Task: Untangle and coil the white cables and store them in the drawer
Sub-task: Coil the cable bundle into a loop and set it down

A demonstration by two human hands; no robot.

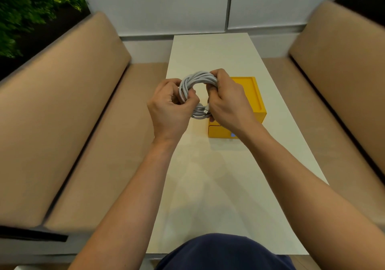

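Observation:
A coil of white cable (pixel 195 78) is held up over the middle of the white table (pixel 208 176). My left hand (pixel 169 107) grips the coil's left side, fingers curled round the strands. My right hand (pixel 228 101) grips its right side. A cable plug (pixel 205 111) sticks out at the bottom of the coil between the two hands. Behind and under my right hand stands a yellow drawer box (pixel 253 94), partly hidden; its front looks shut.
Tan cushioned benches (pixel 62 123) run along both sides of the narrow table. A white wall (pixel 166 5) is at the far end, with green plants (pixel 31 5) at the top left. My dark blue clothing (pixel 225 253) shows at the bottom edge.

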